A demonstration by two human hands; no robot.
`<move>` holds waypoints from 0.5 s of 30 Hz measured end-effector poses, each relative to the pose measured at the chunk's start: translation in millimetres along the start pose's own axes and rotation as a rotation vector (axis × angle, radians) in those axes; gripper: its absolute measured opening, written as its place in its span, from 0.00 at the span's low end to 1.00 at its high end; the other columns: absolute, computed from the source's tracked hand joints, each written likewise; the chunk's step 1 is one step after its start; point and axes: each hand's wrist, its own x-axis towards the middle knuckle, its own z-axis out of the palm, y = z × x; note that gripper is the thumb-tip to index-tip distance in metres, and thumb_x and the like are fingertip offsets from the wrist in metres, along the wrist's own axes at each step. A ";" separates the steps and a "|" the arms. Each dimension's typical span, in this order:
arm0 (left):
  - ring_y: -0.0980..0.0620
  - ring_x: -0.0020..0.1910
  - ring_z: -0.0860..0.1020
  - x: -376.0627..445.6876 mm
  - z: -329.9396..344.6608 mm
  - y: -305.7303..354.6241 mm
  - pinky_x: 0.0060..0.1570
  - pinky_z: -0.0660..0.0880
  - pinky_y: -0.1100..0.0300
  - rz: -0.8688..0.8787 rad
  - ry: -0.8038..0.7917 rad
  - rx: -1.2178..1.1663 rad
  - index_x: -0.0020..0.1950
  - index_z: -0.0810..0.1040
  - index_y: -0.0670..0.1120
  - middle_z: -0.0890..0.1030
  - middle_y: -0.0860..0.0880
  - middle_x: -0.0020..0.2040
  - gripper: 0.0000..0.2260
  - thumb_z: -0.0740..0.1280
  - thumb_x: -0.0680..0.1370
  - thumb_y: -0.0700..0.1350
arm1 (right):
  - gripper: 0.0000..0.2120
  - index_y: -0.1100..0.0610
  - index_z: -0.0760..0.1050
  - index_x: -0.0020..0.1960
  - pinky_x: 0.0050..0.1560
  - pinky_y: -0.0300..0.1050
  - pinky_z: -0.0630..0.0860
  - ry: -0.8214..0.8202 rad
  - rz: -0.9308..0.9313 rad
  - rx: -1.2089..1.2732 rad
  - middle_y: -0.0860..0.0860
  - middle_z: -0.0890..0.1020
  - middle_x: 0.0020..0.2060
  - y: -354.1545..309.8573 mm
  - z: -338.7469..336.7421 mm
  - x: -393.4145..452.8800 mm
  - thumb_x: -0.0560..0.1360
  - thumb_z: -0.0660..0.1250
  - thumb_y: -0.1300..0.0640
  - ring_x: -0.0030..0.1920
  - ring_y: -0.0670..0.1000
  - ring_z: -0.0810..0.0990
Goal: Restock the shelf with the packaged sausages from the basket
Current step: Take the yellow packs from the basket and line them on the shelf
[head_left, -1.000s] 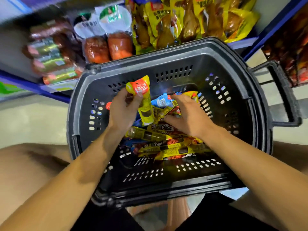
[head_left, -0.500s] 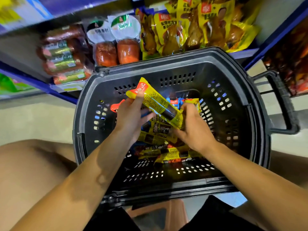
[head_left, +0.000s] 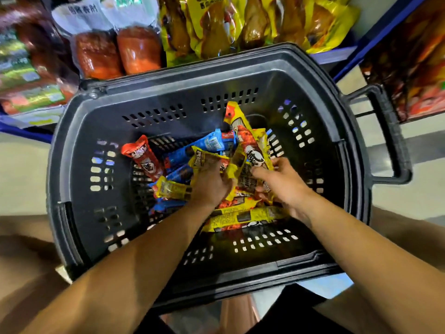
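A black plastic basket (head_left: 79, 150) sits in front of me, holding several packaged sausages in yellow, blue and red wrappers. My left hand (head_left: 212, 186) is inside it and grips a yellow sausage pack (head_left: 208, 161). My right hand (head_left: 281, 184) holds a bunch of yellow sausage packs (head_left: 250, 150) that stand up toward the basket's far wall. A red pack (head_left: 142, 157) lies at the left of the pile, blue packs (head_left: 209, 143) lie behind, and more yellow packs (head_left: 240, 216) lie near my wrists.
The shelf (head_left: 332, 55) behind the basket holds yellow chicken-leg bags (head_left: 216, 27), two orange meat packs (head_left: 120, 51) and dark sausages with green labels (head_left: 24, 68) at left. The basket handle (head_left: 390, 131) sticks out to the right. Red packs (head_left: 414, 68) fill the right shelf.
Both hands have gone deeper into the basket. The yellow pack once raised in my left hand is now down among the bunch that my right hand holds. The camera has moved closer.
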 end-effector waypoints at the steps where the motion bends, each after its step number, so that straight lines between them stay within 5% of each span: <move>1: 0.41 0.62 0.75 1.4 6.6 2.7 0.60 0.73 0.50 0.022 -0.014 0.072 0.68 0.71 0.46 0.75 0.42 0.64 0.28 0.70 0.72 0.57 | 0.20 0.54 0.65 0.61 0.47 0.51 0.80 0.007 0.001 -0.010 0.54 0.82 0.50 0.1 0.7 0.8 0.74 0.71 0.57 0.47 0.53 0.83; 6: 0.41 0.55 0.78 0.1 20.5 8.4 0.48 0.78 0.47 0.038 -0.003 0.249 0.65 0.68 0.41 0.75 0.41 0.60 0.24 0.69 0.75 0.51 | 0.19 0.54 0.69 0.60 0.43 0.46 0.79 0.055 -0.025 -0.090 0.51 0.82 0.48 0.9 -2.3 5.5 0.73 0.72 0.58 0.46 0.50 0.81; 9: 0.44 0.47 0.80 -2.7 14.3 5.5 0.42 0.77 0.51 0.020 0.033 0.133 0.60 0.69 0.44 0.79 0.45 0.49 0.16 0.62 0.79 0.53 | 0.16 0.53 0.70 0.57 0.51 0.51 0.79 0.093 -0.065 -0.142 0.50 0.81 0.49 -0.9 -3.9 7.0 0.72 0.72 0.56 0.49 0.51 0.81; 15: 0.50 0.39 0.76 -29.5 -28.9 -14.8 0.36 0.69 0.58 -0.254 0.007 -0.243 0.61 0.72 0.48 0.79 0.49 0.45 0.10 0.57 0.82 0.48 | 0.12 0.50 0.74 0.56 0.52 0.46 0.77 0.137 -0.154 -0.284 0.46 0.81 0.50 1.1 -3.7 0.0 0.75 0.71 0.51 0.51 0.48 0.80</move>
